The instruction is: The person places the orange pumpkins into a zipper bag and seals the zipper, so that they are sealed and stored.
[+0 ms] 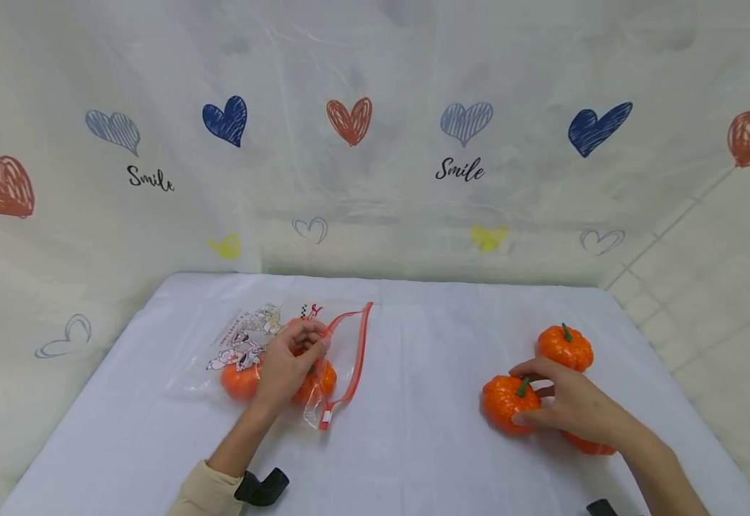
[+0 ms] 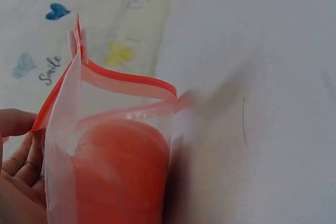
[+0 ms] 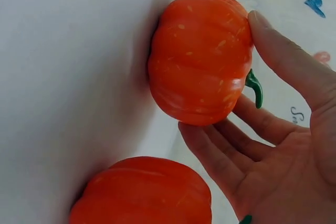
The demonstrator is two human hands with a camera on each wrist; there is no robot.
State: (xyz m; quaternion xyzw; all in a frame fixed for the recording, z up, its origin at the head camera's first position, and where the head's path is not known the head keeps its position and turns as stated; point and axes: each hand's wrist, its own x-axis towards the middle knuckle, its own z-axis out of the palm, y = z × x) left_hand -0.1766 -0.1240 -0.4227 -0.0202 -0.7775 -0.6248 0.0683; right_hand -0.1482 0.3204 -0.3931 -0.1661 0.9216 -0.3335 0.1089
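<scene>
On the left of the table lies a clear zip bag (image 1: 220, 365) with a red zip edge and cartoon print, holding several orange pumpkins. My left hand (image 1: 291, 362) pinches the upper red edge between thumb and fingers, and the mouth gapes in the left wrist view, with a pumpkin (image 2: 123, 171) just inside. At the right, my right hand (image 1: 568, 401) grips a small orange pumpkin (image 1: 504, 403) with a green stem, thumb on one side and fingers on the other. In the right wrist view this pumpkin (image 3: 202, 59) is close over the white cloth.
Behind the right hand sits another pumpkin (image 1: 562, 349), and a further pumpkin (image 1: 591, 443) is partly hidden under that hand. A white slider (image 1: 326, 417) sits at the bag's near corner. A curtain (image 1: 375, 179) printed with hearts hangs behind the table.
</scene>
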